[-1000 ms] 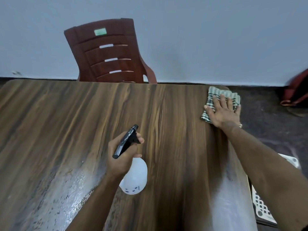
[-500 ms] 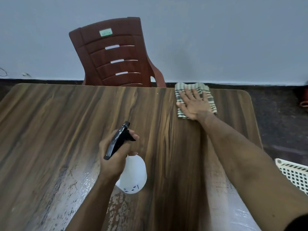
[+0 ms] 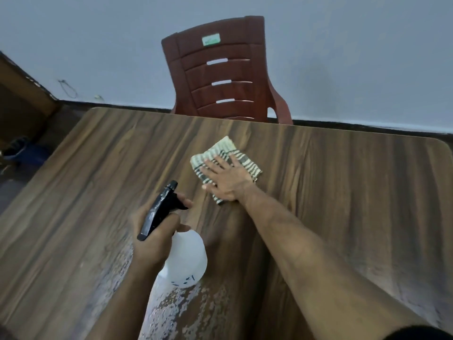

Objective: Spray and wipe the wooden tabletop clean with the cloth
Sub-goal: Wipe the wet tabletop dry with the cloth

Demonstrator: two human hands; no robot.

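Wet near-edge tabletop (image 3: pixel 343 192) awaits wiping: flat right hand (image 3: pixel 226 179) presses cloth (image 3: pixel 221 149) for contact, left hand (image 3: pixel 153 238) grips sprayer (image 3: pixel 182 258) ready.

Plain pale grey-blue wall (image 3: pixel 343 45) behind, dark skirting strip (image 3: pixel 367 125) along its foot. Reddish-brown plastic armchair (image 3: pixel 220 77) with slotted back and green sticker, pushed against the far edge of the wooden table (image 3: pixel 355 192). Dark floor (image 3: pixel 14 187) at left; brown furniture (image 3: pixel 19 94) in the corner.
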